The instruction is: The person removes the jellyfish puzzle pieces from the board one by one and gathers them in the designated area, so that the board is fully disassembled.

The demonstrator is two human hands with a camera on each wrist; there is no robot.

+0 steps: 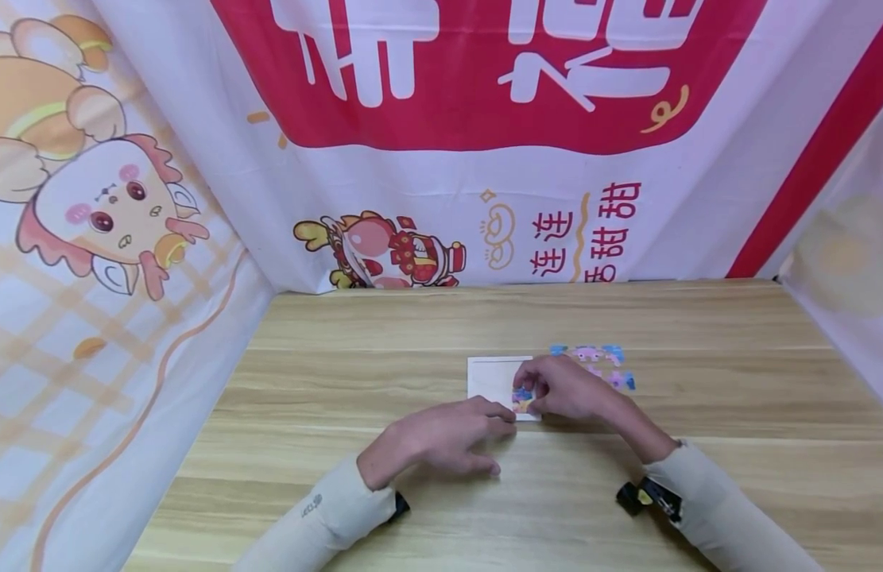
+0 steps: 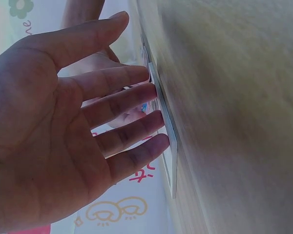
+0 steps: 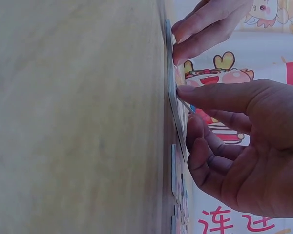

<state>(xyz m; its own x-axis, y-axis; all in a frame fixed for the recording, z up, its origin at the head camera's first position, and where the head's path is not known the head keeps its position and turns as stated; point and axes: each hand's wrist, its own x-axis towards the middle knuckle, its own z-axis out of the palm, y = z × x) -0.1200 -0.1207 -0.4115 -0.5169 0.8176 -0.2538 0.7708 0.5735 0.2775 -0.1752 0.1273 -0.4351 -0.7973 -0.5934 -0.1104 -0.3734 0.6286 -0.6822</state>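
Two hands at puzzle tray (image 1: 487,375): right hand (image 1: 566,388) pinching puzzle piece (image 1: 522,396), left hand (image 1: 441,435) w/ fingers straight, touching tray's near edge.

One white puzzle board (image 1: 493,377) lies on the surface (image 1: 384,334); one colourful piece (image 1: 523,396) sits on it, several loose pieces (image 1: 604,364) lie beside it, uncountable.

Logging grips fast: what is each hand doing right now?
Left hand: open, fingertips at the puzzle tray.
Right hand: pinching a puzzle piece.
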